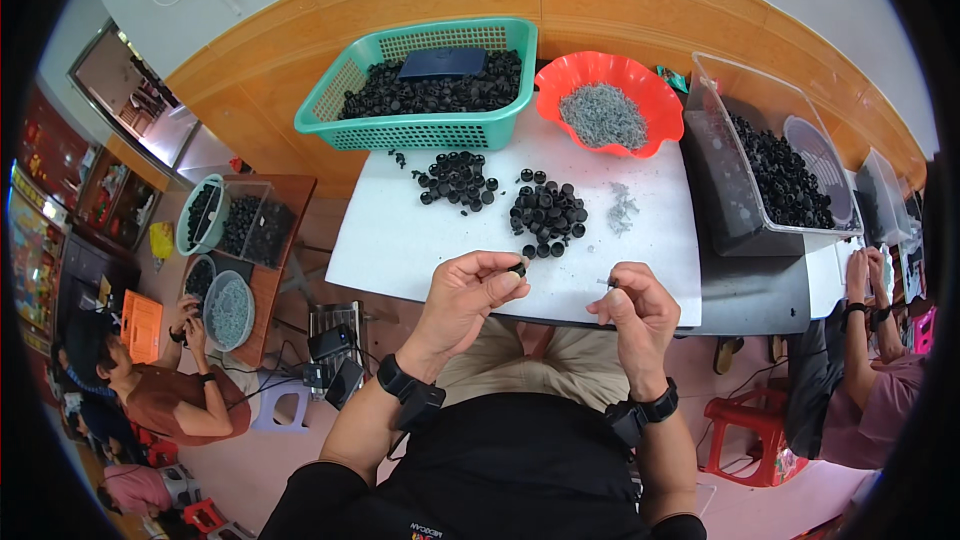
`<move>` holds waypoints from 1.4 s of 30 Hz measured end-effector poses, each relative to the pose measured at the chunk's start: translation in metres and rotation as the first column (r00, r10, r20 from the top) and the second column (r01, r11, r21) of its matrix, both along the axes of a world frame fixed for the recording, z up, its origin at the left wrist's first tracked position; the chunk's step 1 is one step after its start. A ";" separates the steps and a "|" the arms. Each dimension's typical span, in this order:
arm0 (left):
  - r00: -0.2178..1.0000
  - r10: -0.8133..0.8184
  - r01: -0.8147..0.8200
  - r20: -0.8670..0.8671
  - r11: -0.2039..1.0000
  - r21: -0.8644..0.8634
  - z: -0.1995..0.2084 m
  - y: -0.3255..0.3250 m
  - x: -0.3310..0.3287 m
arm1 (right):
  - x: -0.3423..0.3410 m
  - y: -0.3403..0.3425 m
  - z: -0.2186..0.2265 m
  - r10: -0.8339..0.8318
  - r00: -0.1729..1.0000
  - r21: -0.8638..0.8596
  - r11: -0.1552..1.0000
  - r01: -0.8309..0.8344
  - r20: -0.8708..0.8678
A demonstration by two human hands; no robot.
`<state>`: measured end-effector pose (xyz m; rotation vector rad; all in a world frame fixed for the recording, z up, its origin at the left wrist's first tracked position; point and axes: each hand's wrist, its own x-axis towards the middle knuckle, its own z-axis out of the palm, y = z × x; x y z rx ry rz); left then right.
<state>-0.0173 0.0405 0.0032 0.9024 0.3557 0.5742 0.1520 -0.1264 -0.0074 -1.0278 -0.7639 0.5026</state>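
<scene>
While the left hand [468, 292] holds a small black cap [518, 268] between thumb and forefinger, the right hand [640, 312] pinches a tiny dark piece [613, 283], whose shape is mostly hidden by the fingers. Both grips are thus clamped on these parts, well apart from each other, over the near edge of the white tabletop [385, 240]. Toward the middle of the tabletop lie two heaps of round black caps: the left heap [458, 180] is closer to the far edge, the right heap [548, 212] closer to the hands. Toward the right edge are scattered grey pieces [622, 208]. At the far edge stands a green basket [425, 132] of black parts; near the far right corner, a red scalloped bowl [664, 90] contains more grey pieces.
</scene>
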 end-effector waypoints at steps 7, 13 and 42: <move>0.999 -0.048 0.049 -0.009 0.998 0.048 0.003 -0.009 0.005 | -0.014 0.015 0.020 0.093 0.996 -0.061 0.994 -0.093 -0.003; 0.991 -0.126 0.120 0.038 0.986 0.119 0.006 -0.014 0.009 | -0.017 0.022 0.016 0.167 0.976 -0.116 0.982 -0.151 0.143; 0.977 -0.107 0.154 0.184 0.951 -0.267 -0.010 -0.016 0.002 | -0.028 0.029 0.018 0.098 0.956 -0.073 0.994 -0.080 0.278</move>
